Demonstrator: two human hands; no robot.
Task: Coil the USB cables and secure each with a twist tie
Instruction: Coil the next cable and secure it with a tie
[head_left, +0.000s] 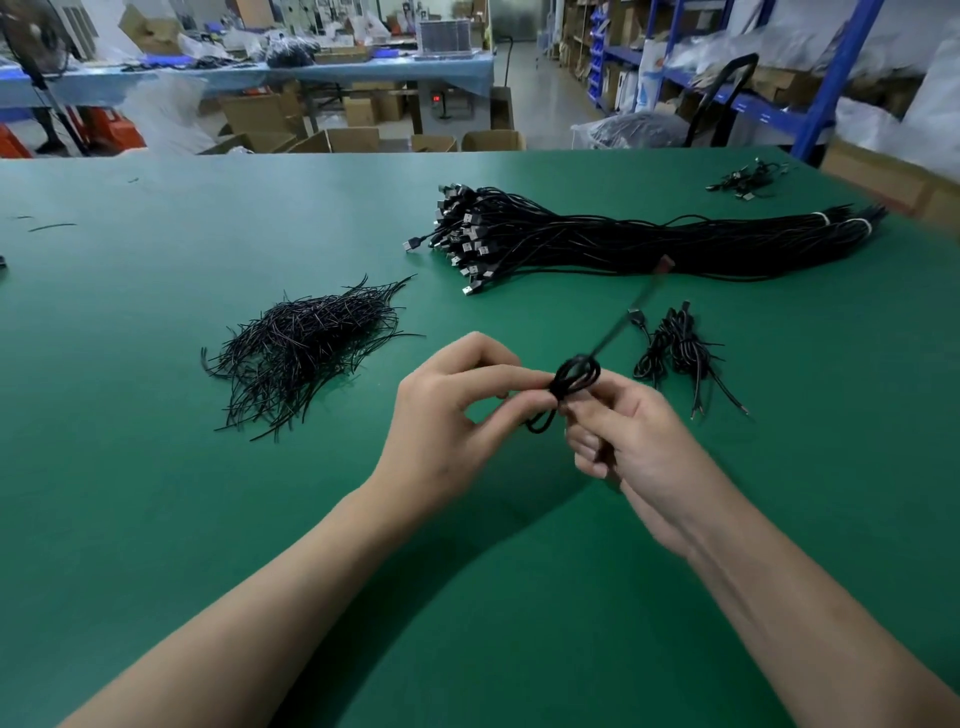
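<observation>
Here, left hand (457, 410) and right hand (631, 436) both pinching a small black cable coil (569, 382) above the green table (156, 467); loose end blurred.

A warehouse workshop: blue shelving (831, 88), cardboard boxes (358, 139), green worktable (156, 322).

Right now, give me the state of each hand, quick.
Left hand: closed, pinching the cable coil.
Right hand: closed on the same coil from the other side.
</observation>
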